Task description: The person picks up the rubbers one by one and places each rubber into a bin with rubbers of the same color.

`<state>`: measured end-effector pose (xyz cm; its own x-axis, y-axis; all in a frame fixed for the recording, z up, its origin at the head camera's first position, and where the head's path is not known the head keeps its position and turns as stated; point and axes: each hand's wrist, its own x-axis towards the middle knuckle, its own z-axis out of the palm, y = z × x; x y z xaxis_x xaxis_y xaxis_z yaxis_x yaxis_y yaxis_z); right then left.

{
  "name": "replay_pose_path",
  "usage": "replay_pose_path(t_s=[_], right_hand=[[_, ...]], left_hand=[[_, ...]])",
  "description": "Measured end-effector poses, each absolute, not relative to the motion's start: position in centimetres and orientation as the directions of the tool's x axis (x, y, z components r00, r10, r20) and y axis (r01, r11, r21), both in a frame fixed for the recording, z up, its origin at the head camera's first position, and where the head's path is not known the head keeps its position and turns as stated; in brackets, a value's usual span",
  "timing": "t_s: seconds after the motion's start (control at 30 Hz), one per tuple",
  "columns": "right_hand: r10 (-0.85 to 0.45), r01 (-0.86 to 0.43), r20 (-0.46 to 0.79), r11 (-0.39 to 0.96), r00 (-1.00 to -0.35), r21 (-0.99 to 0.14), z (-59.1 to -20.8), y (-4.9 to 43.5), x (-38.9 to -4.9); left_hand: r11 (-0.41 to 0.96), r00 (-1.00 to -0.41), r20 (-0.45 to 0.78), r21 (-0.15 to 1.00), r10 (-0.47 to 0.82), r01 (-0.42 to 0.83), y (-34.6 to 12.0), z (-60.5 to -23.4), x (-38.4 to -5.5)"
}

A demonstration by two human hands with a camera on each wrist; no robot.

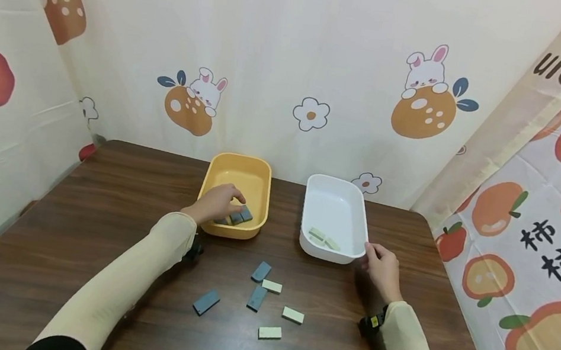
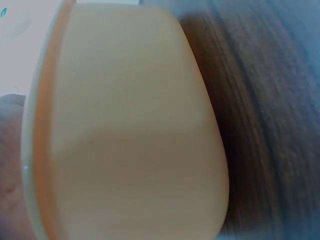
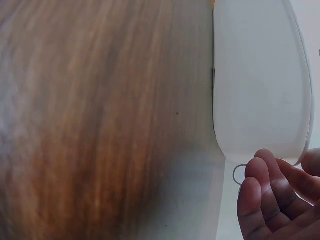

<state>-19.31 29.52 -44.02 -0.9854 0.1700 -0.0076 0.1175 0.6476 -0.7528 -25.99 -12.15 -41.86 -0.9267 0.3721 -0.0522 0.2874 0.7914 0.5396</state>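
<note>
My left hand (image 1: 217,201) reaches over the near left rim of a yellow plastic bin (image 1: 241,165). Its fingers are loosely bent above some blue-grey rectangular blocks (image 1: 246,213) on the bin floor, and I see nothing held between them. In the left wrist view the outer wall of the yellow bin (image 2: 135,100) hides most of that hand. At the right, my right hand (image 1: 381,268) pinches the near right corner of a white plastic bin (image 1: 337,192) between thumb and fingers. Two pale green blocks (image 1: 317,234) lie in the white bin.
On the brown wooden table (image 1: 150,180), three blue-grey blocks, one of them the left one (image 1: 206,302), and three pale green blocks, one of them nearest me (image 1: 269,333), lie in front of the bins. A printed curtain (image 1: 276,49) hangs behind the table.
</note>
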Motion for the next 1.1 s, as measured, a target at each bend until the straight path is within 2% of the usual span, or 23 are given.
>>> replay_pose_path(t_s=[0.4,1.1], right_hand=[[0.166,0.117,-0.011,0.642,-0.986,-0.758,-44.0,29.5,-19.2],[0.156,0.121,-0.026,0.643,-0.987,-0.756,-44.0,29.7,-19.2]], left_hand=[[0.784,-0.948,-0.002,0.562,0.319,0.263,-13.3,-41.6,-24.2],[0.785,-0.964,0.182,0.562,0.191,0.262,-14.5,-41.4,-21.5]])
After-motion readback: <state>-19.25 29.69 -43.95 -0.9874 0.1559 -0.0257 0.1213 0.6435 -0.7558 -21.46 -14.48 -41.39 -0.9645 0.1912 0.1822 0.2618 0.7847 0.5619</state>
